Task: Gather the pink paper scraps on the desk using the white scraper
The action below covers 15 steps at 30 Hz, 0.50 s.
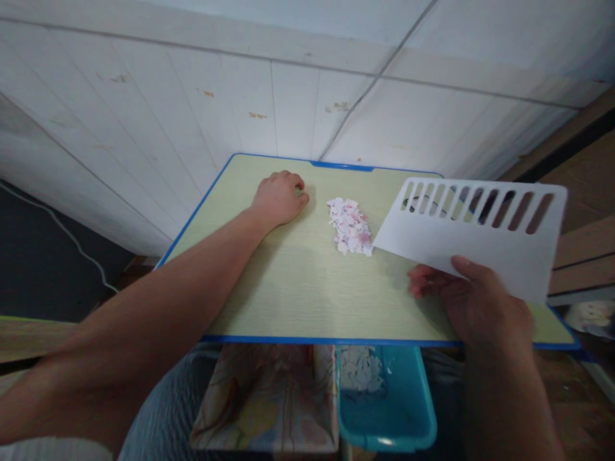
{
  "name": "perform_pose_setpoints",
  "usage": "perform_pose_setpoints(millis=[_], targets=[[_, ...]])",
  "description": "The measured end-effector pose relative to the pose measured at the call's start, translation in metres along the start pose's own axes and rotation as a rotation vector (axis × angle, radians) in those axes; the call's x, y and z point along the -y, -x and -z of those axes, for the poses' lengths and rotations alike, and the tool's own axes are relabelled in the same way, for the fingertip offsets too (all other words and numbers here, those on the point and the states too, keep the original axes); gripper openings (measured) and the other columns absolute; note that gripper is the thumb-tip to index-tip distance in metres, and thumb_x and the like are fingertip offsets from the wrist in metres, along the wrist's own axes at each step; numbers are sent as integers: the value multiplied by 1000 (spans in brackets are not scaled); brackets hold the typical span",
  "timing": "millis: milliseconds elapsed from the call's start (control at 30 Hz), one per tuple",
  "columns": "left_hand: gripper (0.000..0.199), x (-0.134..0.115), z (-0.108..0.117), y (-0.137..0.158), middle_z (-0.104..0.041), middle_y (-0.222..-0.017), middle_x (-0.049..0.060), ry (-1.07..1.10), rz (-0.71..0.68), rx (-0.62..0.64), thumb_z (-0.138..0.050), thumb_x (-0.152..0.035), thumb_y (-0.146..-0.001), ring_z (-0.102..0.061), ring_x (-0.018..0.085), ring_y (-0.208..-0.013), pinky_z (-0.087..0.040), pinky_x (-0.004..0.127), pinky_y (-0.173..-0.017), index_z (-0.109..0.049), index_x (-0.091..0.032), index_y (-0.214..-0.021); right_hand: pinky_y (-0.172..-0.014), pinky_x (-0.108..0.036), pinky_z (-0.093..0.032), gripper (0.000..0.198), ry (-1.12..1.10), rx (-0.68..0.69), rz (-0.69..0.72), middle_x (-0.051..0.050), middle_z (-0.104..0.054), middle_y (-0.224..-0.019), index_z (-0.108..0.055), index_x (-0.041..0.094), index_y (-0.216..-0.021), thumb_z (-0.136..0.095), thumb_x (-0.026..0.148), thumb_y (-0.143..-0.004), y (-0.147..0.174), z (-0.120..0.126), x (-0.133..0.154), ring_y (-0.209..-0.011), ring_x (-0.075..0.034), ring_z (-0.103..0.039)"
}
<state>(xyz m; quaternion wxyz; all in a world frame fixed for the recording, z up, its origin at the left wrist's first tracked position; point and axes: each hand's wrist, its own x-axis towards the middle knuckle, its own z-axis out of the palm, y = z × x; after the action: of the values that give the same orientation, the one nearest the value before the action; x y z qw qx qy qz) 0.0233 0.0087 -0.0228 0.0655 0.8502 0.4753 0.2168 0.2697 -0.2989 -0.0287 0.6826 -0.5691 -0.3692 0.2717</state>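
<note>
From my remote feed, the white panelled wall (158,128) takes up most of the upper view, with a grey cable (356,105) slanting down it. Against it I have the pale tabletop (298,301), edged in blue. The white slotted sheet (432,240) hangs tilted above the right side of the tabletop, its row of slots along the far edge and its left corner just beside the small pile below. Under the near edge I see a printed open box (259,419), its inside too dim to make out, and, to the right of it, a teal basin (406,410). My right hand (485,304) has its grip closed on the sheet's near edge, thumb over the upper face, other fingers curled lower down. My left hand (281,200) is at the tabletop's far left part, fingers bent; I cannot tell whether its grip has anything in it. Between the two hands, near the middle of the tabletop, lies the pile of white-and-pink scraps (350,225). Smallest are the whitish flakes (361,370) gathered at the basin's far left.
</note>
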Motion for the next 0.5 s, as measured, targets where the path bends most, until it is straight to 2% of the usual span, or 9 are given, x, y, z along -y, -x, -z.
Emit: perform_pose_setpoints(millis=[100,200,367,500], targets=[[37,-1,-1,0,-87,-152,19,-12,-1,-2,-74,-31,-105,-77,43,-148,-58,59,-134,-94,-24,-135,-53,-43,-68,22,-41,21,-13,-8,-86,-79,-86,24,-96,-90,46,-97,1,-8,3,-60,-30,-79],[36,-2,-1,0,-88,-151,18,-10,1,-1,-73,-31,-106,-77,43,-148,-59,58,-133,-94,-25,-134,-63,-41,-68,16,91,5,47,-4,-87,-88,-87,28,-100,-92,43,-102,7,-15,7,-73,-28,-81],[34,-3,0,0,-88,-152,18,-6,3,5,-73,-31,-108,-77,43,-149,-59,58,-133,-94,-25,-134,-93,-49,-74,37,443,83,87,-8,-91,-96,-87,28,-88,-89,58,-110,13,-17,8,-90,-32,-87],[34,-4,1,1,-87,-153,18,-12,2,12,-73,-32,-108,-77,43,-149,-59,59,-133,-93,-25,-135,-91,-51,-74,32,410,54,110,-6,-88,-89,-86,28,-88,-88,52,-108,13,-14,3,-87,-33,-86]])
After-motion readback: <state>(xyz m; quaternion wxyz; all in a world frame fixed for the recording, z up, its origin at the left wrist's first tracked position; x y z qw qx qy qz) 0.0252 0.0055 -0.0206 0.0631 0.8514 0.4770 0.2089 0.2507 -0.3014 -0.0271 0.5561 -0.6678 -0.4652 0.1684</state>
